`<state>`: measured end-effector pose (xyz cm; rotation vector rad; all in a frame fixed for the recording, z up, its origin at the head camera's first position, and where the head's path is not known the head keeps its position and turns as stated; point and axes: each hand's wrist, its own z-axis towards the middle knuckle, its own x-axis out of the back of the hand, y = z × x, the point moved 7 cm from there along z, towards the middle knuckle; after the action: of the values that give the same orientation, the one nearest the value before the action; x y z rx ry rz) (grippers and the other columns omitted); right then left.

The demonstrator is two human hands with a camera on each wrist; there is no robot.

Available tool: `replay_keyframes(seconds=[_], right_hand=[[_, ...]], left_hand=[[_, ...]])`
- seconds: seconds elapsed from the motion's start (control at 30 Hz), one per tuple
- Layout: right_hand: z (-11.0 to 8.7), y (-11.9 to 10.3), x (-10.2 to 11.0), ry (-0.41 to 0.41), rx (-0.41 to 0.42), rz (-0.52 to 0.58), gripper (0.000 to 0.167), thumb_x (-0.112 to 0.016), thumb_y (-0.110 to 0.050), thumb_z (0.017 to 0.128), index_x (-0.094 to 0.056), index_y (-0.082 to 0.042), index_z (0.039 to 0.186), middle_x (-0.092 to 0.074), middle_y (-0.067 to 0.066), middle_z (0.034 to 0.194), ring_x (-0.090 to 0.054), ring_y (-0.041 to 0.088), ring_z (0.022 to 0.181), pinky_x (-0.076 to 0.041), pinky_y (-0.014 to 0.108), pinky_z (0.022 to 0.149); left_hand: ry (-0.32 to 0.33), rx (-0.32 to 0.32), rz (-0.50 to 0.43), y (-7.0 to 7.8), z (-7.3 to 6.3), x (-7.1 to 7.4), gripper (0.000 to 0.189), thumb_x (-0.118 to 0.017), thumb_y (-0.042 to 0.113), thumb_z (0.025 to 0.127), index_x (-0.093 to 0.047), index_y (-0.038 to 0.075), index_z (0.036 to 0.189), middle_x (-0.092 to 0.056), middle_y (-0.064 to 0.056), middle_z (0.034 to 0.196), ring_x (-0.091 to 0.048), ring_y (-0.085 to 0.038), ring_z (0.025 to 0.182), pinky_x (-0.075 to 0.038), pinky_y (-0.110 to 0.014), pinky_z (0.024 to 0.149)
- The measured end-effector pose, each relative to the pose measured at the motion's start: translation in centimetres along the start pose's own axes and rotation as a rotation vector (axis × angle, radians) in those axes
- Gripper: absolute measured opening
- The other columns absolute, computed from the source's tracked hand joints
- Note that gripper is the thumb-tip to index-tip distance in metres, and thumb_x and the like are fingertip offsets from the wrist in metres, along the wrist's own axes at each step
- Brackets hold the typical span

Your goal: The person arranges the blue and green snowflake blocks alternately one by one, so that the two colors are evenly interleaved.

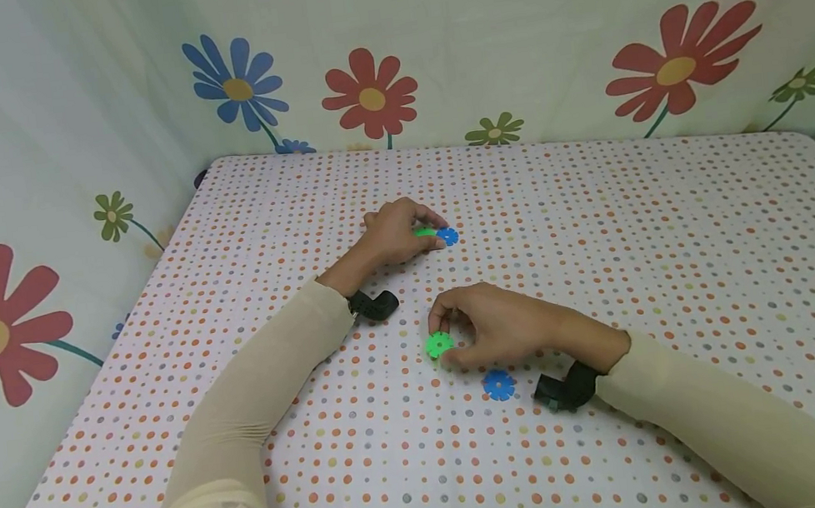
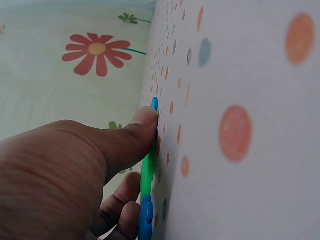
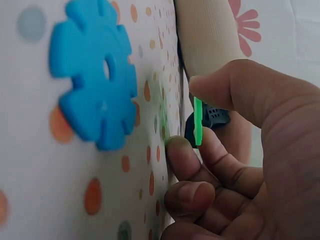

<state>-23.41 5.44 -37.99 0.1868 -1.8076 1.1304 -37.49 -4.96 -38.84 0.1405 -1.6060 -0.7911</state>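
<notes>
My left hand point(image 1: 399, 231) grips a flat row of notched plastic discs just above or on the table; I cannot tell whether it touches. In the head view, a green disc point(image 1: 423, 232) and a blue disc point(image 1: 448, 237) show at its fingers. The left wrist view shows the row edge-on, with green between two blue ends, the lower one a blue disc point(image 2: 145, 215). Nearer to me, my right hand point(image 1: 494, 324) pinches a single green disc point(image 1: 439, 345) by its edge between thumb and finger. Beside that hand, a loose blue disc point(image 1: 499, 384) lies flat on the table.
A dotted cloth covers the table point(image 1: 642, 261). Behind and to the left hangs a flower-print curtain point(image 1: 504, 42). Each wrist wears a small black camera, the left camera point(image 1: 377, 305) and the right camera point(image 1: 568, 388), close above the table.
</notes>
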Motion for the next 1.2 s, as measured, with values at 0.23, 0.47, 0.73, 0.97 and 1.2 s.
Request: replay_keyframes(seconds=[0.23, 0.47, 0.73, 0.97, 1.2], right_hand=[[0.2, 0.7, 0.7, 0.031, 0.015, 0.060, 0.028, -0.077, -0.024, 0.084, -0.061, -0.015, 0.105, -0.061, -0.006, 0.082, -0.052, 0.009, 0.069, -0.045, 0.023, 0.065], [0.3, 1.4, 1.2, 0.067, 0.005, 0.037, 0.030, -0.079, -0.020, 0.082, -0.061, -0.014, 0.105, -0.060, -0.005, 0.078, -0.050, 0.008, 0.065, -0.043, 0.022, 0.061], [0.4, 2.2, 1.7, 0.079, -0.025, 0.022, 0.030, -0.078, -0.019, 0.083, -0.064, -0.014, 0.108, -0.062, -0.006, 0.083, -0.051, 0.010, 0.068, -0.043, 0.023, 0.062], [0.5, 2.5, 1.8, 0.089, -0.020, 0.021, 0.028, -0.078, -0.021, 0.084, -0.067, -0.015, 0.109, -0.063, -0.007, 0.081, -0.049, 0.009, 0.066, -0.041, 0.023, 0.061], [0.5, 2.6, 1.9, 0.082, -0.004, 0.057, 0.028, -0.077, -0.021, 0.087, -0.070, -0.016, 0.113, -0.058, -0.005, 0.076, -0.045, 0.008, 0.062, -0.040, 0.022, 0.060]], left_hand=[[-0.001, 0.006, 0.003, -0.1, 0.0, 0.0, 0.024, -0.075, 0.040, 0.087, -0.075, 0.031, 0.109, -0.065, 0.005, 0.127, -0.058, -0.019, 0.111, -0.027, -0.054, 0.097], [-0.002, 0.013, -0.005, -0.1, -0.1, 0.0, 0.023, -0.076, 0.039, 0.087, -0.075, 0.031, 0.108, -0.063, 0.006, 0.127, -0.057, -0.020, 0.114, -0.027, -0.053, 0.098], [0.008, 0.010, -0.004, 0.1, -0.1, 0.0, 0.022, -0.076, 0.038, 0.086, -0.075, 0.030, 0.107, -0.064, 0.005, 0.126, -0.057, -0.020, 0.117, -0.027, -0.052, 0.097], [0.009, 0.009, -0.008, 0.0, -0.1, 0.1, 0.023, -0.076, 0.038, 0.087, -0.075, 0.030, 0.108, -0.064, 0.005, 0.126, -0.057, -0.020, 0.117, -0.027, -0.053, 0.097], [0.006, 0.006, -0.001, 0.0, -0.1, 0.0, 0.023, -0.076, 0.039, 0.086, -0.075, 0.031, 0.108, -0.065, 0.006, 0.126, -0.057, -0.020, 0.116, -0.027, -0.053, 0.098]])
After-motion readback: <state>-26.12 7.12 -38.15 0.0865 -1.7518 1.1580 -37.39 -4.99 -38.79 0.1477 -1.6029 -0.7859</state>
